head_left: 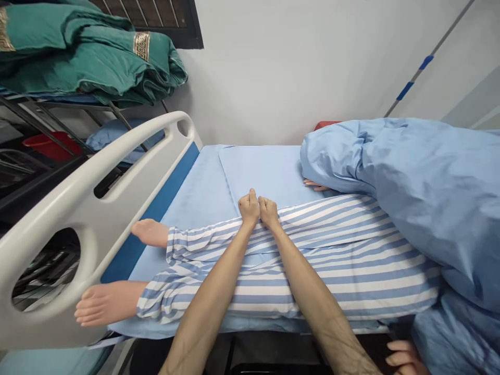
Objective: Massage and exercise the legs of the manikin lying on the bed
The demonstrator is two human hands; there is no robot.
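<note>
1. On the bed (269, 161), saw striped trousers (351, 260) stretched lengthwise, clothing a lying figure's legs.
2. At the far trouser leg, held left hand (249, 208) and right hand (268, 211) closed as fists, just beside each other; could not tell whether gripping cloth.
3. Past the cuffs, saw bare feet (105, 302) near the white footboard (133, 195).
4. Rightward, noted a heaped blue quilt (429, 182).
5. Farther, upper left, spotted folded green cloth (97, 62) and a red bucket (52, 145).

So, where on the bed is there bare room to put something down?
Bare sheet shows beyond the striped trousers, between footboard and blue bedding. Crowded: the near side, with trousers and feet, and the right, under bedding.
</note>
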